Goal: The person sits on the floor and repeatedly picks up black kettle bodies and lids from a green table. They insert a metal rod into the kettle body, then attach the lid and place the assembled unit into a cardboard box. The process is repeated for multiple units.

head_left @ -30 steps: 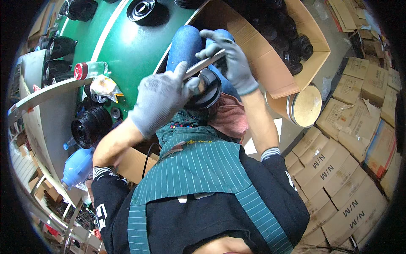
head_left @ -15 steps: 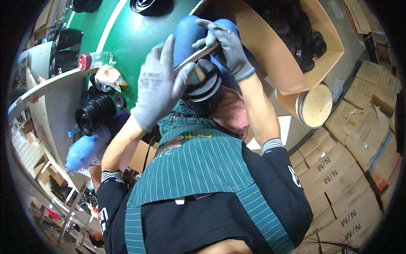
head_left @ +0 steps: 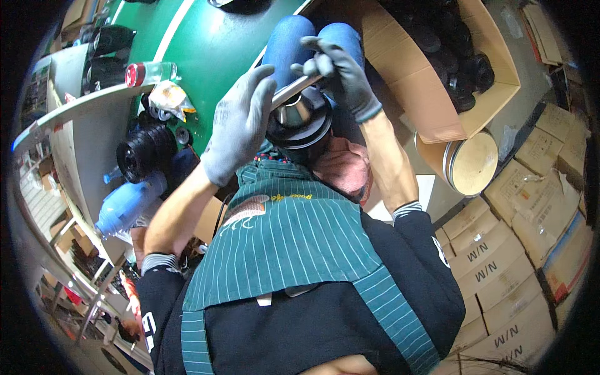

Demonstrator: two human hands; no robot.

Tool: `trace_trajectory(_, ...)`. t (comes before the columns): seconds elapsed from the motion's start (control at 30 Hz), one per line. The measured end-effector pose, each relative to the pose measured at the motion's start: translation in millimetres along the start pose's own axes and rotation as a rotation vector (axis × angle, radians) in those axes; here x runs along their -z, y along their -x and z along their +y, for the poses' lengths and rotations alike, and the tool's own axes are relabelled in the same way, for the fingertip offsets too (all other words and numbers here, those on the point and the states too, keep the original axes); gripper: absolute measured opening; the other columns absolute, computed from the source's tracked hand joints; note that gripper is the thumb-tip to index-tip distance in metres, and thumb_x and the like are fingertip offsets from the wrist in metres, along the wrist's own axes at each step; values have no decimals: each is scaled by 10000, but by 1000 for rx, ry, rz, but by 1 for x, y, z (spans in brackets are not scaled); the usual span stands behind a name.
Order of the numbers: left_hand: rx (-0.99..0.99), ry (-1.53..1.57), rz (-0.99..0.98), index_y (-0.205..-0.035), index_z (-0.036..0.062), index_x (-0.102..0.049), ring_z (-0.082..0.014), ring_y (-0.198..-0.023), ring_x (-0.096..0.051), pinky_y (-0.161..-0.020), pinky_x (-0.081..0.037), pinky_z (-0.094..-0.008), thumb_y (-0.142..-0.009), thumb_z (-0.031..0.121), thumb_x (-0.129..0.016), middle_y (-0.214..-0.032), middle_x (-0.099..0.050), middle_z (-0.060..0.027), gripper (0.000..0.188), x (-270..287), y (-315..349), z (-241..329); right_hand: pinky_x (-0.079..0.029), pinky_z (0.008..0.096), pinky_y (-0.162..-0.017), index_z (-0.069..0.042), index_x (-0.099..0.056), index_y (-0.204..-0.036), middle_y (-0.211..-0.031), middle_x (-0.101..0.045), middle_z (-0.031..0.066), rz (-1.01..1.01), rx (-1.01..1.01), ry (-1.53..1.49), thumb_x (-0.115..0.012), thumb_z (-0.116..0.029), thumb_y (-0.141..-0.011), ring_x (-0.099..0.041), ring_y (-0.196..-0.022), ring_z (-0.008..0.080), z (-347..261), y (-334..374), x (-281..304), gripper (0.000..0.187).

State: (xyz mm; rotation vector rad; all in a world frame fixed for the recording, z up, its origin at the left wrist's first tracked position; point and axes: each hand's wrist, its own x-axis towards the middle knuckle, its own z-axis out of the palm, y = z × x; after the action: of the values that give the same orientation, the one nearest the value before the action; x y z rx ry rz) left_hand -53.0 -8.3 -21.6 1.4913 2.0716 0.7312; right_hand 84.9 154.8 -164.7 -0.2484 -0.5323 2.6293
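A slim metal rod (head_left: 296,90) is held aslant in front of the body, over a shiny metal cup (head_left: 294,114). The rod's upper end is pinched by the curled fingers of the right hand (head_left: 340,78), on which a grey glove is worn. The left hand (head_left: 239,128), gloved alike, is raised at the rod's lower end with its fingers stretched upward and its thumb just beside the metal; whether the rod is gripped there cannot be made out. The cup is seated in the middle of a wide black disc (head_left: 300,137), which is placed at the lap, below the knees in blue jeans (head_left: 289,47).

A pink cloth (head_left: 344,164) is bunched just to the right of the disc, and a green striped apron (head_left: 294,244) is worn over a black top (head_left: 287,334). On the right, black parts (head_left: 478,72) are heaped in a large cardboard box (head_left: 400,81), near which a round drum (head_left: 474,164) is seen. Brown cartons (head_left: 494,269) are stacked farther to the right. On the left, a clear jar with a red lid (head_left: 152,74) is laid on its side near a crumpled bag (head_left: 172,100); below them, ridged black parts (head_left: 147,153) are seen beside a blue jug (head_left: 131,205).
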Motion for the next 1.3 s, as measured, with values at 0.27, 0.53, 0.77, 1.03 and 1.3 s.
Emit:
trace_trajectory(0.27,-170,46,-5,-1281,-24,-689,-290,-971,-750,-854,-583,-379,-1168,358,-407,-1078,-740,-212,488,-4,-8,-13,-521,533,-1032,-182,-418,-702,-552,-395,13,-126,228,-173,-337,-398,-1180,-441,-621,214,-6,59,-16,531)
trace_trajectory(0.53,-210,472,-366,-1199,49,-739,-165,-666,-628,-667,-533,-334,-1182,374,-403,-725,-637,-83,468,-20,-92,-81,-552,427,-981,-126,-409,-715,-604,-351,-6,325,733,1283,-388,-233,-1146,-411,-618,117,29,106,-77,445)
trace_trajectory(0.77,-277,404,-359,-1076,72,-828,-144,-605,-660,-623,-548,-326,-1173,465,-426,-662,-646,-49,570,-16,-105,-74,-482,516,-1149,-117,-417,-770,-658,-389,19,228,670,777,-318,-265,-1173,-467,-726,157,24,103,-83,440)
trace_trajectory(1.03,96,518,-34,-1322,45,-736,-109,-695,-646,-624,-520,-255,-1109,421,-579,-973,-738,-63,459,28,-23,-124,-374,485,-1265,-30,-400,-1625,-1690,-348,310,140,52,1527,-970,-314,-739,-404,-1557,431,4,105,-79,1092)
trace_trajectory(1.3,422,-120,494,-1418,74,-669,-316,-971,-786,-858,-597,-416,-1000,461,-707,-1164,-786,-198,571,-16,16,-250,-478,512,-1192,-56,-644,-1462,-1654,-429,310,-53,289,1762,-1046,-439,-529,-518,-1470,486,20,139,-109,1086)
